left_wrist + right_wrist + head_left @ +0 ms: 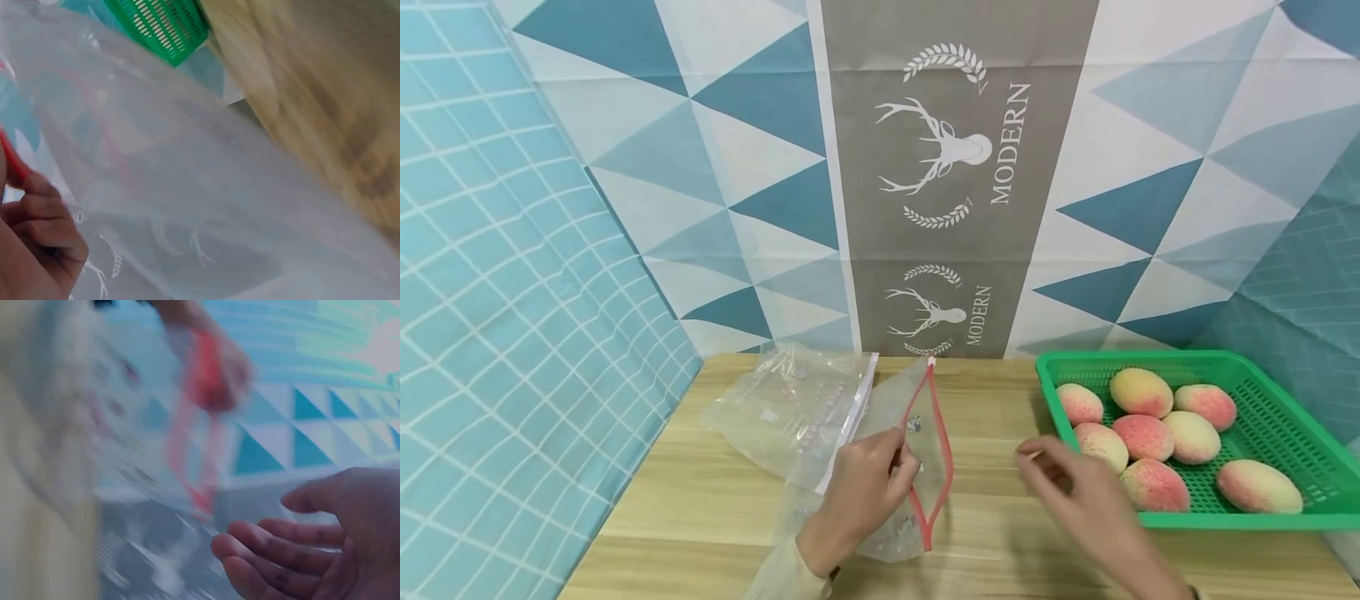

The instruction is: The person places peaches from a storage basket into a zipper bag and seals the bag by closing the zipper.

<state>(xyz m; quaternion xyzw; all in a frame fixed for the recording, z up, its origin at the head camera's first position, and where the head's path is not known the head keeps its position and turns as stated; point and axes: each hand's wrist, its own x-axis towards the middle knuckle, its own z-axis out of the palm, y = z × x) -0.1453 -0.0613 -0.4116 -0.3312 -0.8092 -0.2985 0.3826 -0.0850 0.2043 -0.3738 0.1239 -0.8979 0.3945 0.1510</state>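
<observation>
My left hand (868, 483) pinches the red-edged rim of a clear zip bag (891, 533), whose mouth gapes toward the right. The same bag (187, 162) fills much of the left wrist view, and the left hand's curled fingers (47, 219) hold its red edge there. Between the bag and the green basket, my right hand (1090, 500) is in the air with nothing in it. In the right wrist view, that hand (312, 544) has its fingers loosely bent and its thumb apart from them. Several peaches (1150, 485) lie in the basket, one apart at the right.
The green plastic basket (1255, 522) stands at the right of the wooden table (647, 517). Another clear bag (775, 408), with a white-and-pink zip edge, lies behind the left hand. Patterned cloth (760, 167) hangs at the back, and blue checked cloth (512, 317) at the left.
</observation>
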